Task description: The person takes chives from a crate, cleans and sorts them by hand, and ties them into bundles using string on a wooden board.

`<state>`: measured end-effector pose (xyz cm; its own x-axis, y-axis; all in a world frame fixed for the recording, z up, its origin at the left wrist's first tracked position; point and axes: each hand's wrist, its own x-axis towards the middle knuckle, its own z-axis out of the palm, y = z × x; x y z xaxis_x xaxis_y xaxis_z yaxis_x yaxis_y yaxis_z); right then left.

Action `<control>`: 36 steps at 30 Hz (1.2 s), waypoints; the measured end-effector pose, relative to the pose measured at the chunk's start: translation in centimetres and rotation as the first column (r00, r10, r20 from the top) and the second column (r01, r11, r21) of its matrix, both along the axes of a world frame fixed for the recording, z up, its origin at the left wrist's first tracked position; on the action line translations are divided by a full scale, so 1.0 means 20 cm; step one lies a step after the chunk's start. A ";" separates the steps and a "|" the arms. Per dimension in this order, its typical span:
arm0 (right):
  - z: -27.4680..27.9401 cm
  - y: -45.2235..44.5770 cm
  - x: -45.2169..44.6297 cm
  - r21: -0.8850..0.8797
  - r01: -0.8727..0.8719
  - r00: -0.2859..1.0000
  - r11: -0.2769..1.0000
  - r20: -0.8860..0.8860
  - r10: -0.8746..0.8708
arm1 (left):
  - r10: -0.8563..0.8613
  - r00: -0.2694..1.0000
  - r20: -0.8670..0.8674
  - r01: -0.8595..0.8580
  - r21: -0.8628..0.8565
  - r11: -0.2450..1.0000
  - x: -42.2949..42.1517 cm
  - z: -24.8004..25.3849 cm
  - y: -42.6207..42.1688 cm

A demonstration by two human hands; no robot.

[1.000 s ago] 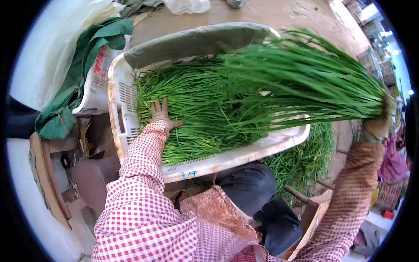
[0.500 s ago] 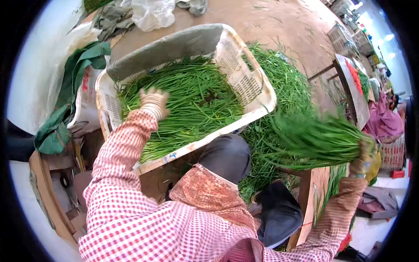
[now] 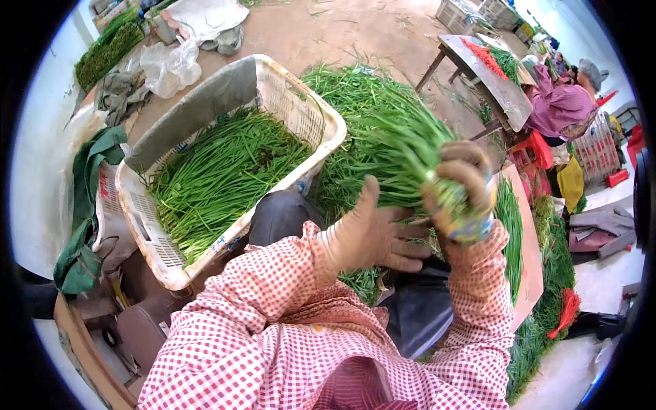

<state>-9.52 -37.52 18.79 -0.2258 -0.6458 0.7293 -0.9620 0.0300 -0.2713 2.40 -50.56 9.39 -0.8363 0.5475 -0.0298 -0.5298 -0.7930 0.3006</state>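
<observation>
Clamping the bunch (image 3: 410, 147) by one end in the right grip (image 3: 470, 178), right of the crate (image 3: 290, 102); holding the left grip (image 3: 365, 236) with fingers apart, around nothing, nearer the crate; perhaps risking a loss of stalks onto the pile (image 3: 342, 92) just beside the crate, through a loose clasp or sharp shake

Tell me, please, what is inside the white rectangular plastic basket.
Long green plant stalks lie inside the basket; a grey sheet lines one side. The bottom is covered.
</observation>
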 end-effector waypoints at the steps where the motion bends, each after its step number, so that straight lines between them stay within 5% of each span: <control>1: 0.02 0.00 0.06 0.084 -0.076 0.995 0.994 -0.051 0.080 | 0.074 0.997 -0.013 -0.071 0.148 0.986 -0.01 0.00 0.01; 3: 0.01 0.01 0.17 0.174 -0.208 0.962 0.962 -0.140 0.233 | 0.189 0.982 -0.020 -0.158 0.465 0.871 -0.03 0.02 0.02; 6: -0.12 -0.02 0.39 0.098 -0.355 0.908 0.930 -0.199 0.368 | 0.316 0.948 0.036 -0.274 0.601 0.751 0.02 -0.05 -0.04; 11: -0.19 -0.08 0.60 0.295 -0.388 0.870 0.873 -0.194 0.453 | 0.418 0.908 -0.013 -0.398 0.284 0.872 0.09 -0.12 -0.20; 14: -0.28 -0.14 0.61 0.479 -0.515 0.775 0.711 -0.094 0.625 | 0.427 0.902 -0.056 -0.418 0.126 0.900 0.12 -0.15 -0.25; 18: -0.30 -0.13 0.56 0.512 -0.475 0.781 0.716 -0.130 0.611 | 0.392 0.915 -0.097 -0.397 -0.031 0.917 0.07 -0.20 -0.26; 20: -0.13 -0.08 0.51 0.308 -0.679 0.724 0.667 0.126 0.678 | 0.359 0.925 -0.125 -0.373 -0.107 0.922 0.03 -0.21 -0.25; 22: -0.06 0.03 0.41 -0.008 -0.619 0.768 0.785 0.204 0.608 | 0.319 0.935 -0.152 -0.344 -0.176 0.922 -0.02 -0.21 -0.24; 24: -0.20 0.29 0.29 -0.171 -0.004 0.936 0.985 0.346 0.064 | 0.273 0.946 -0.172 -0.308 -0.222 0.925 -0.07 -0.22 -0.22; 25: -0.26 0.41 0.23 -0.184 0.269 0.856 0.945 0.495 -0.148 | 0.251 0.949 -0.189 -0.294 -0.252 0.922 -0.09 -0.21 -0.21; 26: -0.29 0.51 0.18 -0.004 0.307 0.560 0.952 0.809 -0.178 | 0.225 0.954 -0.197 -0.273 -0.272 0.923 -0.12 -0.21 -0.20; 27: -0.39 0.56 0.14 -0.041 0.216 0.397 0.975 0.916 -0.049 | 0.199 0.957 -0.209 -0.256 -0.295 0.920 -0.14 -0.21 -0.18; 28: -0.49 0.61 0.10 -0.082 0.158 0.199 0.984 0.979 0.050 | 0.171 0.961 -0.218 -0.236 -0.320 0.917 -0.16 -0.20 -0.16; 30: -0.68 0.56 0.02 -0.069 0.128 -0.402 0.989 0.908 0.115 | 0.111 0.964 -0.240 -0.196 -0.367 0.909 -0.21 -0.19 -0.11; 31: -0.62 0.52 0.05 -0.288 0.074 -0.154 0.955 0.943 0.296 | 0.083 0.963 -0.258 -0.181 -0.387 0.904 -0.24 -0.18 -0.08; 33: -0.61 0.47 -0.01 -0.555 -0.065 -0.108 0.829 0.830 0.547 | 0.026 0.952 -0.305 -0.159 -0.423 0.892 -0.31 -0.14 -0.01; 35: -0.67 0.50 -0.15 -0.495 -0.031 0.055 0.869 0.867 0.496 | -0.031 0.925 -0.380 -0.158 -0.457 0.875 -0.41 -0.10 0.07; 36: -0.57 0.51 -0.16 -0.416 -0.025 0.307 0.909 0.862 0.403 | -0.053 0.913 -0.404 -0.151 -0.457 0.877 -0.49 -0.10 0.12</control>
